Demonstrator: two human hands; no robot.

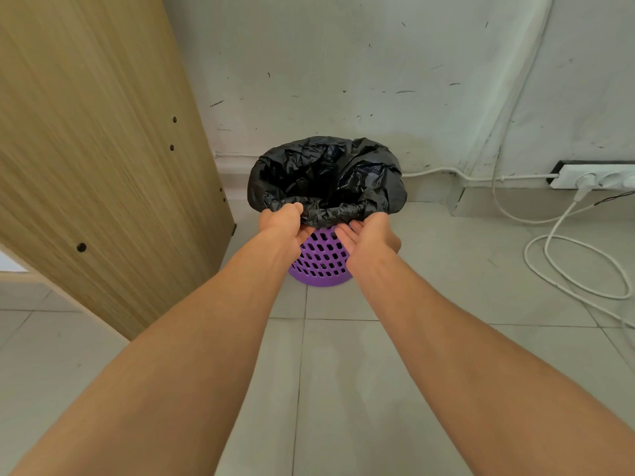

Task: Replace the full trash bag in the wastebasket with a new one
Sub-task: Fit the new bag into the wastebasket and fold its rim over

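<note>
— Against the scuffed white wall (343, 63), down on the tiled floor (343, 372), stands the purple wastebasket (321, 257). See it?

— Yes, the one with the lattice of holes. It stands upright, long axis vertical, mouth facing straight up, narrower at the base than at the top.

— And the black trash bag (326, 180) lines it, its edge folded out and down over the rim all the way round. The bag's opening points up as well — crumpled, dark inside, and I cannot tell what it holds.

— What are the hands doing?

— Both reach in from the near side. The left hand (283, 228) grips the folded bag edge at the near rim, thumb on top of the plastic, fingers tucked beneath it. The right hand (369, 235) lies palm up just beside it, fingers fairly straight and slipped under the overhanging plastic — touching the hem, not pinching it as far as I can see.

— Anything around it?

— A wooden panel (103, 149) stands to the left, near the basket. Well apart on the right, a white power strip (598, 176) sits by the wall, with a white cable (567, 266) looped on the tiles.
</note>
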